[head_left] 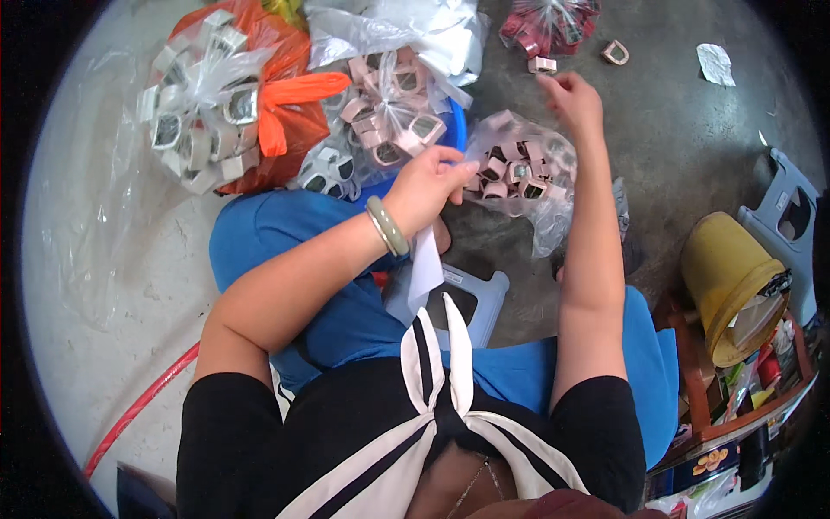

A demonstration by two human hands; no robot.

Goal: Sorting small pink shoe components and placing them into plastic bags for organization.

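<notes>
My left hand (430,189) is closed, thumb and fingers pressed together, above the gap between my knees. A folded white paper strip (426,270) hangs from beneath it. Further out, my right arm reaches over the dark floor. The fingers of my right hand (574,102) are partly curled and apart, the index fingertip just short of a small pale pink box-shaped piece (542,65). Between the hands, an opened clear bag (558,160) holds several pale pink pieces (519,171) with dark openings. A loose D-shaped pink piece (615,53) lies right of my right hand.
Knotted clear bags of white pieces (203,138) and pink pieces (389,108) stand at the left, beside an orange bag (298,99). A bag of red pieces (553,26) lies far ahead. At right are a yellow bucket (722,277) and a grey-blue stool (791,208).
</notes>
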